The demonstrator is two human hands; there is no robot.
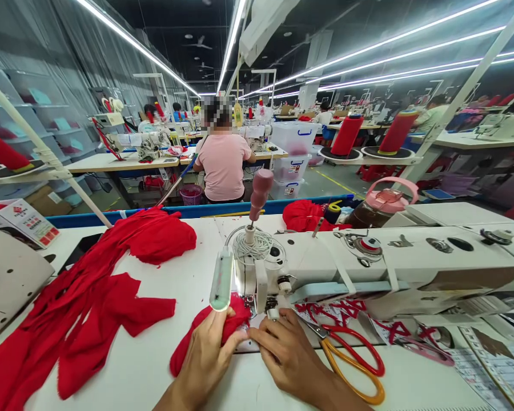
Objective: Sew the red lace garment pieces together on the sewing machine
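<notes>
My left hand (208,348) is closed on a piece of red fabric (188,342) beside the needle area of a white sewing machine (312,257). Its thumb reaches toward the fingertips of my right hand (285,351). That right hand sits just in front of the presser foot (273,311), fingers bent and drawn together. Whatever its fingertips pinch is too small or hidden to name. A lit lamp (221,279) hangs directly above my left hand. Scissors (354,357) with red and orange handles lie right of my right hand.
Long red cloth pieces (89,302) spread over the table's left. A pink-handled screwdriver (261,191) stands upright on the machine head. Red thread cones (346,136), a pink-lidded jug (381,200) and pink scissors (428,349) are to the right. Ahead, a person in pink (223,162) sits.
</notes>
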